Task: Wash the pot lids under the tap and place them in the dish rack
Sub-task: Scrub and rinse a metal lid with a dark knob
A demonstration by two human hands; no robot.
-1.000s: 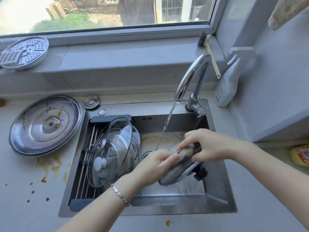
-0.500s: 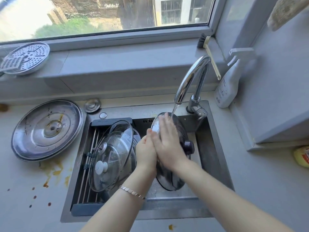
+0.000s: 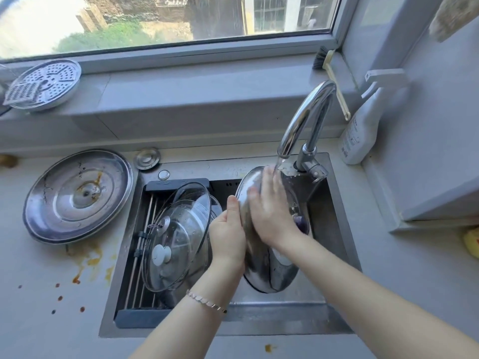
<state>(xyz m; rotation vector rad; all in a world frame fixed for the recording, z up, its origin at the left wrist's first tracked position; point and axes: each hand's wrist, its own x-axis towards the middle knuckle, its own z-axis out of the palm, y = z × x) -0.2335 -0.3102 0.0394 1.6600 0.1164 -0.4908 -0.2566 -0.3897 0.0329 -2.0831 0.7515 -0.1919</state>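
right hand [image 3: 272, 213]: fingers straight and together, palm flat against the face of the steel lid [image 3: 269, 270]; nothing gripped. fingertips motion-blurred at the lid's 12 o'clock edge, where a thin stream from the tap [image 3: 305, 117] lands.

left hand [image 3: 228, 237]: clasps the lid's rim at 9 o'clock, thumb on the near face. its fingers go behind the lid and are hidden. bracelet [image 3: 204, 301] on that wrist.

hard to make out: the right hand covers the lid's middle. a dark knob [image 3: 302, 224] shows only in part at 3 o'clock of that hand. cannot tell if the lid's lower edge touches the sink [image 3: 334, 257] floor.

lid: round, stainless, wet, held on edge over the basin, tilted, top toward the spout.

outward, 9 o'clock: glass lids [image 3: 178, 239] lean stacked in the dish rack [image 3: 145, 255] across the sink's left half. further at 9 o'clock, a large stained steel lid [image 3: 77, 195] lies on the counter [image 3: 51, 320], with brown spatters below it. 2 o'clock: spray bottle [image 3: 360, 130], brush [image 3: 334, 84].
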